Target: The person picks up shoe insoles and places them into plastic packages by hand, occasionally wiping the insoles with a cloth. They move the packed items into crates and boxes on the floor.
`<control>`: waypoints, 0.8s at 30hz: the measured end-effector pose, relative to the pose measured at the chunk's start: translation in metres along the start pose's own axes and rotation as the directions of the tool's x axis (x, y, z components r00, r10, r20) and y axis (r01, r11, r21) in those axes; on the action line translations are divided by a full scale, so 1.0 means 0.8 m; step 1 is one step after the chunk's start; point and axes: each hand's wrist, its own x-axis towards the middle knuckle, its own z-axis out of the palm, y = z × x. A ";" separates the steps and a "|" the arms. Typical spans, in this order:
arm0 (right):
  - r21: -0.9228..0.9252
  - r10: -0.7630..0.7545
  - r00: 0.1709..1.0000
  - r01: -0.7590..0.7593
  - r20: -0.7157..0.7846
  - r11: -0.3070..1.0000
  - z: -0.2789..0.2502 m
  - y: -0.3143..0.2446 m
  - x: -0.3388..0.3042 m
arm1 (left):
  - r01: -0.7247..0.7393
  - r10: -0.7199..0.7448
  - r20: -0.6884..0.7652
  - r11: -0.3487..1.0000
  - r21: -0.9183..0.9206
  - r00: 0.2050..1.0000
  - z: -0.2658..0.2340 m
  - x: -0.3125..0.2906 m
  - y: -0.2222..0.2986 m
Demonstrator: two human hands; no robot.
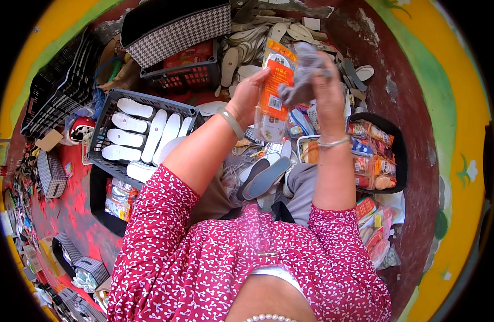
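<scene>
My left hand grips the edge of a clear plastic packet of insoles with an orange label, held upright in front of me. Closed around a crumpled grey cloth, my right hand is partly smeared by motion. The cloth lies against the packet's right side. Below both hands, a pair of dark grey insoles rests between my legs, among clear plastic wrapping.
On the left, a dark crate holds several white insoles. A black bin at the right contains orange-labelled packets. Loose insoles are heaped at the far side, beside a houndstooth box resting on another crate.
</scene>
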 end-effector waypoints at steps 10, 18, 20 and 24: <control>-0.370 -0.113 0.883 0.303 0.455 0.878 0.056 0.038 -0.035 | -0.292 0.267 -0.226 0.953 -0.086 0.937 -0.026 0.009 0.028; -0.560 -0.345 0.851 0.522 0.396 0.643 0.084 0.021 -0.063 | -0.214 0.211 -0.042 0.972 -0.096 0.977 -0.022 -0.001 0.036; -0.577 -0.340 0.880 0.475 0.332 0.665 0.085 0.020 -0.056 | -0.172 0.176 0.016 0.975 -0.140 0.984 -0.012 -0.001 0.025; -0.638 -0.339 0.902 0.429 0.267 0.640 0.073 0.032 -0.034 | -0.233 0.233 -0.021 0.955 -0.182 0.972 -0.003 0.004 0.007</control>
